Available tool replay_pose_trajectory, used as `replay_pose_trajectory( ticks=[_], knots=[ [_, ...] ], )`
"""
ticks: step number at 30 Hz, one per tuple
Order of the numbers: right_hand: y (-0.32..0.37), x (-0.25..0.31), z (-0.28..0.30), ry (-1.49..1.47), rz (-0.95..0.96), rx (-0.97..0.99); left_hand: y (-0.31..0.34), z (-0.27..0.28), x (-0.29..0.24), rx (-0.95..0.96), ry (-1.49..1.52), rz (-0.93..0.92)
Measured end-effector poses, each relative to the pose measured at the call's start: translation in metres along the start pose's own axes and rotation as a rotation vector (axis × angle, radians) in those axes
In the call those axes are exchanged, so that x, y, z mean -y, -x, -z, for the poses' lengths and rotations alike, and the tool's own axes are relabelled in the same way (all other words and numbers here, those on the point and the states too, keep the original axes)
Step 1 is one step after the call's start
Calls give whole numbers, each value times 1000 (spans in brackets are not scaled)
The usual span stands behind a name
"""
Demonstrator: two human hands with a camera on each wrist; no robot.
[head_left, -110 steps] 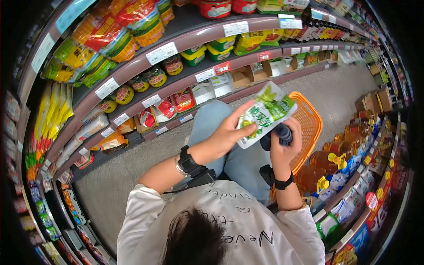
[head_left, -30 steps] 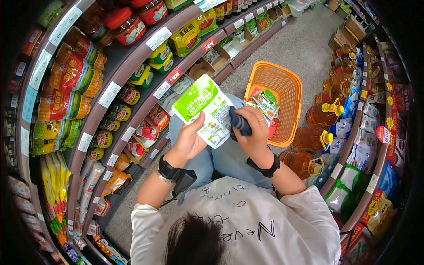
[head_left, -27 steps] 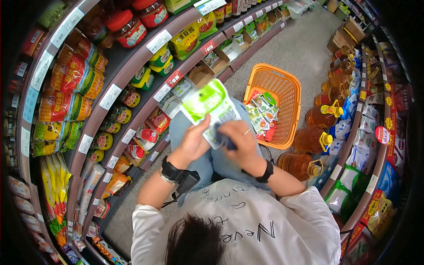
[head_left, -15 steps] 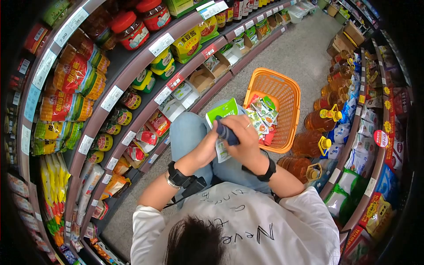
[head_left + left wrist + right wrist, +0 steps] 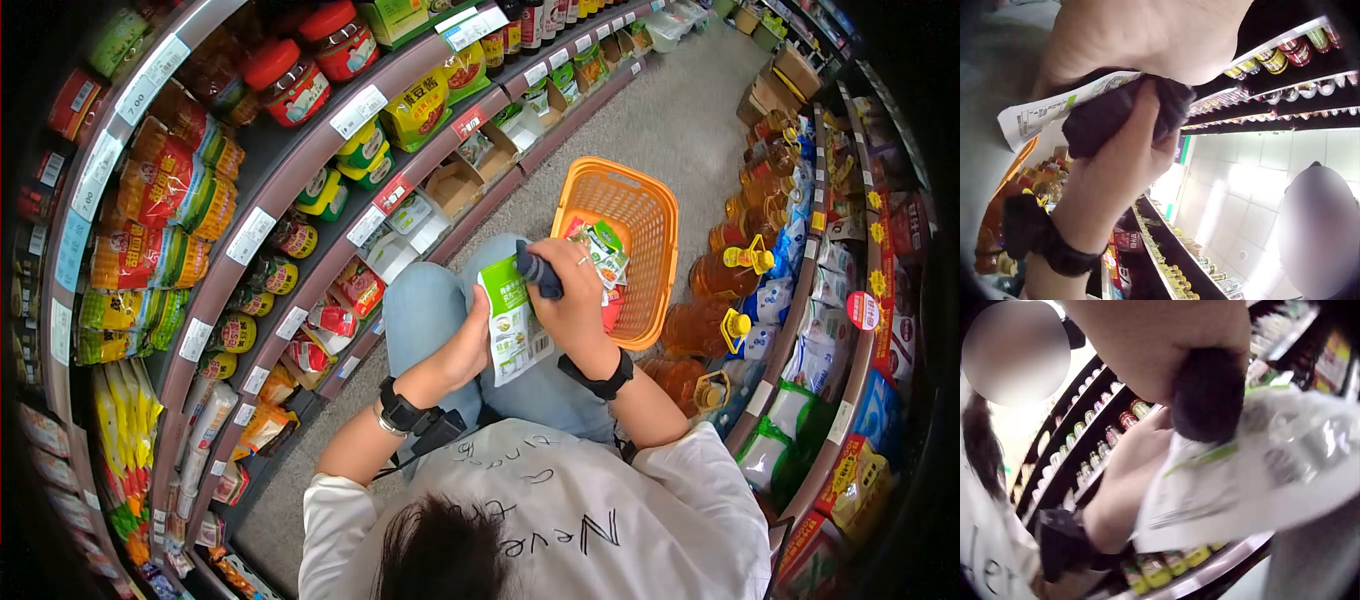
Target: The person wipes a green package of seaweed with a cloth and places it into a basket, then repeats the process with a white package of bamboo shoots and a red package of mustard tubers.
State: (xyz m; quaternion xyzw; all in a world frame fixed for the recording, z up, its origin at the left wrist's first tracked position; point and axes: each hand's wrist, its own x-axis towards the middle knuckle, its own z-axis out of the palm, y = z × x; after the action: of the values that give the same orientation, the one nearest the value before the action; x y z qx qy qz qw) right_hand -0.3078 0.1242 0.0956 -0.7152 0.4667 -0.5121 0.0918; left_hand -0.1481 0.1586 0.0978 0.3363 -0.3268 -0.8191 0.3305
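A white and green food pouch (image 5: 515,325) is held upright over the person's lap, with small print and a barcode showing. Its left edge is gripped by the left hand (image 5: 458,348). The right hand (image 5: 575,300) has its fingers curled round a dark bunched cloth (image 5: 538,270), which lies against the pouch's upper right part. In the left wrist view the cloth (image 5: 1107,119) touches the pouch (image 5: 1041,115) just below the left hand (image 5: 1147,37). The right wrist view shows the cloth (image 5: 1207,397) above the pouch (image 5: 1210,487); much of the right hand's grip is hidden there.
An orange basket (image 5: 655,290) with several small packets (image 5: 605,250) stands on the floor right of the knees. Shelves of jars and bags curve along the left. Large oil bottles (image 5: 725,270) line the right side. Cardboard boxes (image 5: 785,85) stand farther back.
Half a second ago the hands were close together with the cloth between them; the right hand has moved right and up with it, uncovering more of the pouch. Earliest, the pouch showed another face.
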Motion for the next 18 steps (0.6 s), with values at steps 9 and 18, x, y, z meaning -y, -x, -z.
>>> replay_pose_trajectory(
  ticks=[9, 18],
  knots=[
    [3, 29, 7, -94, 72, 149, -9, 6, -8, 66, 170, -38],
    [39, 43, 2, -70, 137, 281, -10, 16, -8, 76, 296, -63]
  ],
)
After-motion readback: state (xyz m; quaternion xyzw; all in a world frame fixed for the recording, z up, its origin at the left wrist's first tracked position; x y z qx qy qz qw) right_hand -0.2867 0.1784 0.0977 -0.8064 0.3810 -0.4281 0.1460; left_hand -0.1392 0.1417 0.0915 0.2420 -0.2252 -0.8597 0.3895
